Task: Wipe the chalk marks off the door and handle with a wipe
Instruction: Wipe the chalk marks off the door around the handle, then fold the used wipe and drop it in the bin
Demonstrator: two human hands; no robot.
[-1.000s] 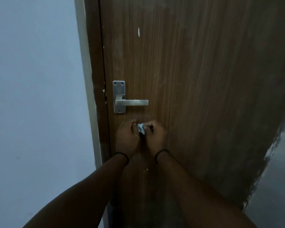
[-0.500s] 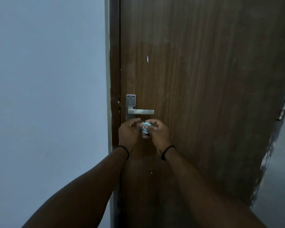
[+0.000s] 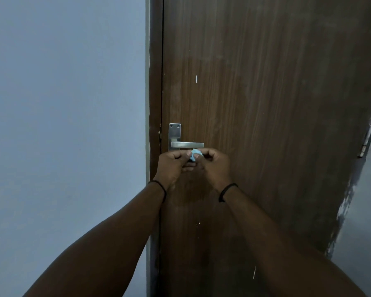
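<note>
I pinch the small blue wipe (image 3: 195, 154) between my left hand (image 3: 173, 166) and right hand (image 3: 214, 166), fingers clamped on it, bunching it just below the handle (image 3: 187, 144) for wiping the door (image 3: 266, 125).

You are standing indoors, in what looks like a home or a plain residential building; which room you cannot tell. Before you is a brown wood-grain door (image 3: 266, 125) with a square steel handle (image 3: 186, 144) on a screwed plate; it sits in a dark brown frame (image 3: 155, 82); to the left runs a bare wall (image 3: 62, 103) painted pale blue-grey; at the right edge a hinge (image 3: 366, 142) shows beside chipped, flaking paint (image 3: 343, 211); the light is dim; the finish is worn and domestic rather than commercial.
</note>
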